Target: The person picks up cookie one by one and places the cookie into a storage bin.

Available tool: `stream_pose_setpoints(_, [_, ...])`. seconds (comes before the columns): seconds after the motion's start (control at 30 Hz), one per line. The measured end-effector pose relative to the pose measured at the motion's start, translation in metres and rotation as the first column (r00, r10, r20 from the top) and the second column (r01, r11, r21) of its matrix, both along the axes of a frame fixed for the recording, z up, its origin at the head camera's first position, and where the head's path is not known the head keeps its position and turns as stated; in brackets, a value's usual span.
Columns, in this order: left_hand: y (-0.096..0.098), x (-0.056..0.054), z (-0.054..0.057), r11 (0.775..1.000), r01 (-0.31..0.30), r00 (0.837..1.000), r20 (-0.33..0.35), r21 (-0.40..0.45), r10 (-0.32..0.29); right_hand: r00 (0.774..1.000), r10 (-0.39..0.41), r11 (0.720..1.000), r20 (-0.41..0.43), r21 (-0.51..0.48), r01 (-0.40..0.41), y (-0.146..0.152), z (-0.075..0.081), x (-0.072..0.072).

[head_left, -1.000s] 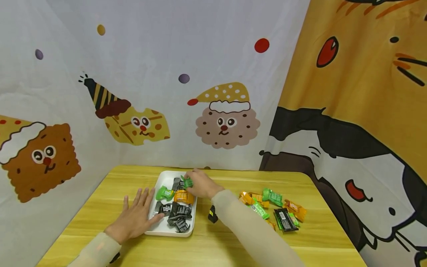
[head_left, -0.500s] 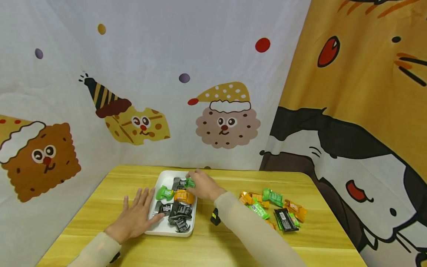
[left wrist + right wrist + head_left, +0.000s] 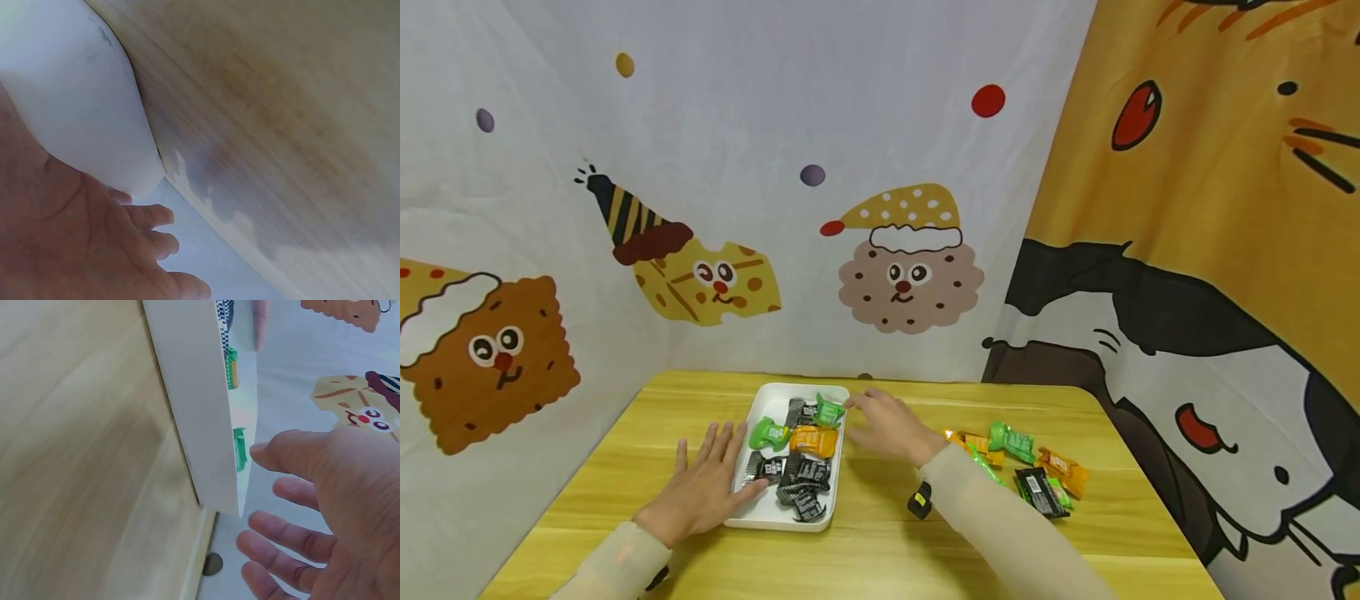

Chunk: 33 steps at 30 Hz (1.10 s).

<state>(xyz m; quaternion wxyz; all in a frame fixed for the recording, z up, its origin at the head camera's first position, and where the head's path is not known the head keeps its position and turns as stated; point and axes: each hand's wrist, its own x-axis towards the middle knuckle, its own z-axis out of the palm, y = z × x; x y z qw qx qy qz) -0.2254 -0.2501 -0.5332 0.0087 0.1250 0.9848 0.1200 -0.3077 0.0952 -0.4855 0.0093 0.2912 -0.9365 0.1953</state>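
A white tray [image 3: 775,527] holds several wrapped candies. A green candy [image 3: 830,410] lies in its far right corner beside a black candy [image 3: 802,412]. Below these sit an orange candy [image 3: 814,441] and another green candy [image 3: 769,434], with several black candies [image 3: 808,472] nearer the front. My left hand [image 3: 700,493] rests along the tray's left edge, fingers straight and spread. Just off the far right corner, my right hand [image 3: 889,425] has relaxed fingers and holds nothing; in the right wrist view that hand [image 3: 331,519] shows its fingers apart beside the tray wall [image 3: 194,394].
On the right of the wooden table [image 3: 850,567] lies a loose group of candies: orange candies [image 3: 1062,472], a green candy [image 3: 1012,442] and a black candy [image 3: 1040,492]. My right forearm hides part of it. A printed curtain [image 3: 737,125] hangs behind the table.
My right hand has let go of the green candy in the tray's far right corner and moved right, out of the tray. The left hand has stayed in place.
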Motion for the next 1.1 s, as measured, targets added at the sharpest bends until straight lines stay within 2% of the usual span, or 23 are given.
stream_pose_setpoints(0.17, [-0.001, 0.0, 0.0, 1.0, -0.001, 1.0, 0.002, -0.001, 0.001, 1.0, -0.001, 1.0, 0.013, 0.02, 0.001, 0.026, 0.0, 0.014])
stream_pose_setpoints(0.37, [-0.001, 0.002, 0.001, 1.0, -0.003, 1.0, -0.022, 0.011, 0.003, 0.999, -0.027, 0.999, -0.019, 0.044, 0.028, 0.06, 0.001, 0.03])
stream_pose_setpoints(0.57, [0.0, 0.002, 0.002, 0.999, 0.003, 1.0, -0.011, 0.034, -0.003, 0.996, -0.07, 0.995, -0.047, 0.069, 0.073, 0.096, -0.009, 0.045])
stream_pose_setpoints(0.8, [-0.003, 0.002, 0.0, 1.0, 0.001, 0.999, -0.04, 0.013, -0.001, 0.994, -0.112, 0.99, -0.008, 0.085, 0.112, 0.118, -0.019, 0.045])
stream_pose_setpoints(1.1, [-0.002, 0.0, 0.0, 1.0, 0.006, 1.0, -0.019, 0.024, -0.005, 0.989, -0.145, 0.98, 0.028, 0.138, 0.14, 0.127, -0.029, 0.044])
